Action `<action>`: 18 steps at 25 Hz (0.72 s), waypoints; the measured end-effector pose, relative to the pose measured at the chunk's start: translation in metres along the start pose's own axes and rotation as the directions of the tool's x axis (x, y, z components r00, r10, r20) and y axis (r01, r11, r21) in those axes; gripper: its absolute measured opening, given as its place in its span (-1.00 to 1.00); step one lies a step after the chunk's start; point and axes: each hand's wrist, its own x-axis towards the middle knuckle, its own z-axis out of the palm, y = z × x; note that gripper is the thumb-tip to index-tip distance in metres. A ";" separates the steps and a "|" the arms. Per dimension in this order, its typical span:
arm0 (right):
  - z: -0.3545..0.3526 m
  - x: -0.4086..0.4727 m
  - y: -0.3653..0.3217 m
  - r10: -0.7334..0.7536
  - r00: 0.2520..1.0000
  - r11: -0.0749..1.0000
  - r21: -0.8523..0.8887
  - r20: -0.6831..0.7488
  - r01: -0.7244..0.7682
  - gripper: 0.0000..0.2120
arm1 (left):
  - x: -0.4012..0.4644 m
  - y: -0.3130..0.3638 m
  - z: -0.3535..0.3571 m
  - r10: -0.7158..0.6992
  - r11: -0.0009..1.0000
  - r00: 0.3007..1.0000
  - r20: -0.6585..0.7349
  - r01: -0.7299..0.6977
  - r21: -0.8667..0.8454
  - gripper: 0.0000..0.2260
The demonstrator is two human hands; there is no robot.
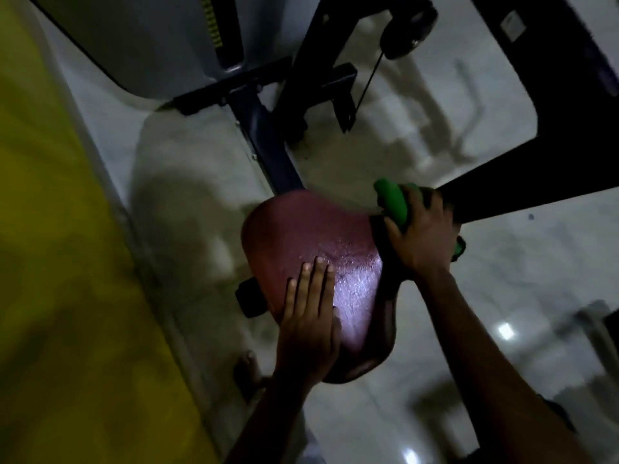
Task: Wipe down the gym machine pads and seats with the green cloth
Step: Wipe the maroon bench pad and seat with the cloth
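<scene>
A dark red padded seat of the gym machine fills the middle of the view, shiny where light hits it. My left hand lies flat on its near left part with straight fingers. My right hand grips the bunched green cloth and holds it against the seat's far right edge, beside a black pad. Part of the cloth shows below the hand at the right; the rest is hidden by the fingers.
The dark blue frame post runs up from the seat to a crossbar. A black frame arm crosses at the right, with a pulley and cable above. A yellow wall stands at left. The floor is pale glossy tile.
</scene>
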 end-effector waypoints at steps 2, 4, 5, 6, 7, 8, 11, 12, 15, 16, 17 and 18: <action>0.004 -0.032 -0.006 -0.013 0.998 1.000 -0.020 -0.059 0.012 -0.35 | -0.003 0.001 0.002 -0.002 1.000 1.000 -0.031 0.002 0.004 -0.49; 0.010 -0.073 -0.013 -0.176 0.982 0.984 -0.051 -0.072 0.173 -0.38 | -0.001 -0.003 0.003 0.018 0.998 0.998 -0.060 -0.014 0.055 -0.51; 0.010 -0.079 -0.009 -0.297 0.955 0.953 -0.078 -0.026 0.294 -0.39 | -0.002 -0.003 0.003 0.025 0.997 0.998 -0.056 -0.021 0.071 -0.51; 0.008 -0.069 -0.002 -0.419 0.908 0.902 -0.112 0.005 0.416 -0.39 | -0.004 -0.003 0.001 0.024 0.997 0.998 -0.050 -0.020 0.076 -0.51; 0.003 -0.047 0.003 -0.460 0.888 0.880 -0.128 0.013 0.458 -0.40 | -0.004 -0.002 -0.002 0.024 0.997 0.998 -0.051 -0.020 0.080 -0.51; -0.003 -0.027 0.005 -0.408 0.913 0.905 -0.118 0.026 0.408 -0.42 | -0.003 -0.001 -0.004 0.019 0.996 0.998 -0.054 -0.014 0.084 -0.51; -0.007 -0.004 0.004 -0.019 0.996 1.000 -0.005 0.085 0.020 -0.44 | -0.001 0.001 -0.005 -0.012 0.997 0.999 -0.038 0.014 0.072 -0.51; -0.006 -0.011 -0.002 0.000 0.998 1.000 0.009 0.060 0.000 -0.44 | 0.002 0.004 -0.005 -0.032 0.997 0.999 -0.035 0.035 0.074 -0.50; 0.007 -0.045 0.007 -0.439 0.898 0.896 -0.074 -0.014 0.437 -0.40 | 0.001 0.014 0.000 -0.113 0.992 0.992 -0.049 0.116 0.058 -0.50; 0.006 -0.049 0.015 -0.595 0.803 0.795 -0.130 0.014 0.592 -0.36 | -0.003 0.016 0.001 -0.132 0.990 0.987 -0.088 0.136 0.045 -0.52; 0.004 -0.041 0.022 -0.696 0.717 0.704 -0.161 0.040 0.692 -0.32 | -0.006 0.018 0.003 -0.151 0.987 0.981 -0.123 0.157 0.034 -0.54; 0.003 -0.022 0.027 -0.729 0.682 0.668 -0.155 0.060 0.728 -0.31 | -0.006 0.020 0.007 -0.178 0.983 0.974 -0.142 0.182 0.017 -0.55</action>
